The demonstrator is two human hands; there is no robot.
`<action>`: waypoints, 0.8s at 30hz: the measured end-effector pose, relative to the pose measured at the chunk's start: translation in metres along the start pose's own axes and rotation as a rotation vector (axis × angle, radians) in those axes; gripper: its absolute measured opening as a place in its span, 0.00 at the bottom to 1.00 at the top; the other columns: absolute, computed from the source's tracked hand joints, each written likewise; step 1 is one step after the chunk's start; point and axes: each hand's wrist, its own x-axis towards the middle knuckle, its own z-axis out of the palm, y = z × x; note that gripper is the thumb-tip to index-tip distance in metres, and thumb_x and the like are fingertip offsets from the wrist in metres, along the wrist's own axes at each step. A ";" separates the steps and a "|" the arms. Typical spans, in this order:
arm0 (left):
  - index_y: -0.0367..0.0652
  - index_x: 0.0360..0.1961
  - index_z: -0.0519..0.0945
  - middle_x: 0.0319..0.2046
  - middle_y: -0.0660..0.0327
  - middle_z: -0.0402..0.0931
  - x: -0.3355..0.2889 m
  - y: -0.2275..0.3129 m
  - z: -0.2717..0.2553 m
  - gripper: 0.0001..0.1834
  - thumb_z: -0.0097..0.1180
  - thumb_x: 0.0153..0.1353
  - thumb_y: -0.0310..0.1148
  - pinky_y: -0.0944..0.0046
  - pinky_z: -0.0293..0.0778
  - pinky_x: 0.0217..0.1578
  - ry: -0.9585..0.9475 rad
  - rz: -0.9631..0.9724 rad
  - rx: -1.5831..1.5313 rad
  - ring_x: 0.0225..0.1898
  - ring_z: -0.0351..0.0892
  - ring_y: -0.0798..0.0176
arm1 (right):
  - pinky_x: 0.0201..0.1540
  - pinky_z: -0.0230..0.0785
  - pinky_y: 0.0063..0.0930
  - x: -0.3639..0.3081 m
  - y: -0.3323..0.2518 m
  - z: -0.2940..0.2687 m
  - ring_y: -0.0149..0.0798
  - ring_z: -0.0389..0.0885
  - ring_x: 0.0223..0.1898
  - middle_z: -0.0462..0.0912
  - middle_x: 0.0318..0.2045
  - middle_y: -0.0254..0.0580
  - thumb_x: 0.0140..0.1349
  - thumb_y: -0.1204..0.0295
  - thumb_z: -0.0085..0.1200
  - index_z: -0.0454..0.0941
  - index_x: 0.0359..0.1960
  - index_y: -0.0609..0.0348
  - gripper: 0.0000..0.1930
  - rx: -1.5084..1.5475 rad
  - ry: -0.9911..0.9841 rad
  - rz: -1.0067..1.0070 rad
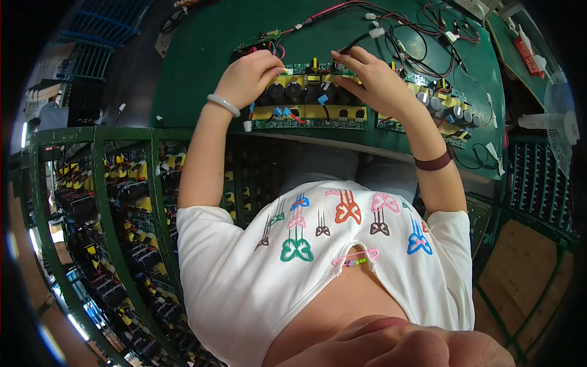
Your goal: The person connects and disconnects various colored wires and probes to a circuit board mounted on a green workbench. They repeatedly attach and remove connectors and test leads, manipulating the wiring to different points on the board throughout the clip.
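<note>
Left hand [249,78]: fingertips at the far left corner of circuit board [312,112], can't tell if clamped on anything. Right hand [374,79]: thumb and forefinger apart at the far edge, near black cable [354,42]. Board lies on green worktop [195,79], second board [439,104] just right.
</note>
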 end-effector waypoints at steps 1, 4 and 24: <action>0.38 0.37 0.81 0.31 0.57 0.77 0.001 0.005 0.003 0.08 0.58 0.65 0.33 0.58 0.74 0.36 0.014 -0.009 0.022 0.33 0.78 0.51 | 0.50 0.74 0.43 -0.002 -0.002 0.001 0.53 0.79 0.49 0.78 0.51 0.48 0.65 0.63 0.58 0.75 0.59 0.61 0.23 0.009 -0.004 0.039; 0.40 0.35 0.83 0.31 0.59 0.78 0.009 0.007 0.015 0.07 0.62 0.61 0.33 0.58 0.76 0.37 0.067 0.086 0.088 0.35 0.80 0.54 | 0.49 0.74 0.42 -0.006 -0.006 0.009 0.53 0.79 0.48 0.78 0.50 0.48 0.65 0.64 0.59 0.75 0.59 0.61 0.23 0.049 0.057 0.051; 0.47 0.30 0.85 0.29 0.64 0.77 0.030 0.003 0.033 0.08 0.63 0.59 0.39 0.58 0.77 0.36 -0.059 0.093 0.180 0.34 0.81 0.58 | 0.50 0.73 0.37 -0.012 0.004 0.026 0.51 0.77 0.48 0.76 0.54 0.52 0.67 0.65 0.57 0.72 0.63 0.57 0.24 0.243 0.145 0.151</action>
